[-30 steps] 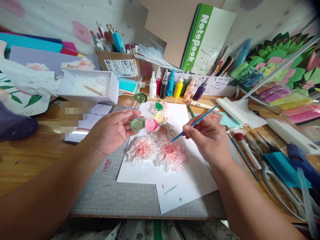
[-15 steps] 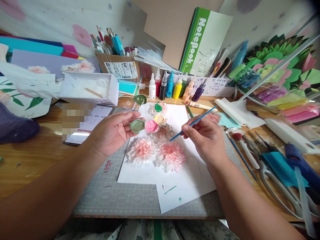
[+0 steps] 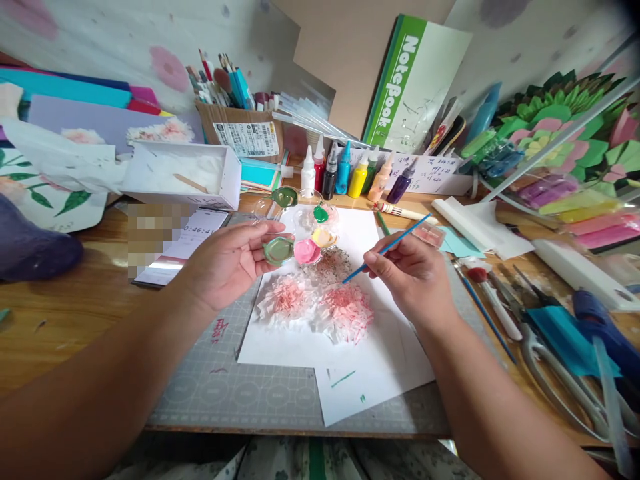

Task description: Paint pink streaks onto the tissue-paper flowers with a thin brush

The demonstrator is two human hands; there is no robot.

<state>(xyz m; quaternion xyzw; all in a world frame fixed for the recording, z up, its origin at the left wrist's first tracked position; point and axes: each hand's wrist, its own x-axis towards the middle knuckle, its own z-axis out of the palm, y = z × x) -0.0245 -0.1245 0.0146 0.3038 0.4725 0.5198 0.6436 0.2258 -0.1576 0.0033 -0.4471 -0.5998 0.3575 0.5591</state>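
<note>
My left hand (image 3: 233, 263) holds a clear palette (image 3: 306, 252) with round wells of green, pink and yellow paint. It is raised over the white paper. Between the fingers and thumb of my right hand (image 3: 405, 270) is a thin blue brush (image 3: 387, 248), its tip pointing down and left, just above a pink-and-white ruffled paper flower (image 3: 346, 312). Whether the tip touches the petals I cannot tell. A second such flower (image 3: 289, 299) lies to its left, and a brown-speckled one (image 3: 327, 268) sits behind them, partly covered by the palette.
Paint bottles (image 3: 359, 175) stand in a row at the back. A white box (image 3: 183, 175) and a phone (image 3: 183, 247) are on the left. Scissors (image 3: 560, 380), a blue glue gun (image 3: 595, 327) and brushes (image 3: 493, 310) lie at the right. Beneath the paper is a grey cutting mat (image 3: 235, 393).
The whole view has shifted slightly, so things appear a little further right. Both hands keep their holds on the palette and brush.
</note>
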